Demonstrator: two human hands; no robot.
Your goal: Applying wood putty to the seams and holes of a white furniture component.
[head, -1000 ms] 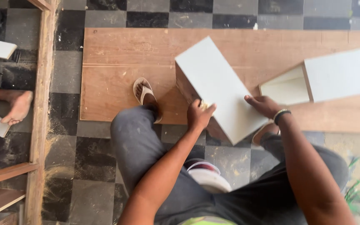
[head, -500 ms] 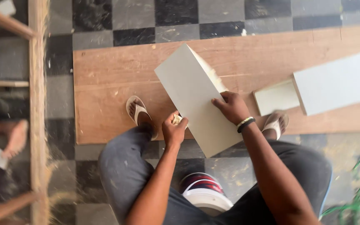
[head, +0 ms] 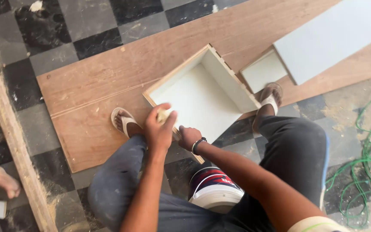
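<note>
Between both feet, hands (head: 174,131) on white-faced box (head: 200,96)

Open top of the white box (head: 202,96) gives hands room inside. Knees and sandals (head: 123,121) crowd both sides, a bucket (head: 213,189) sits underneath, and white panels (head: 331,36) block the right.
</note>
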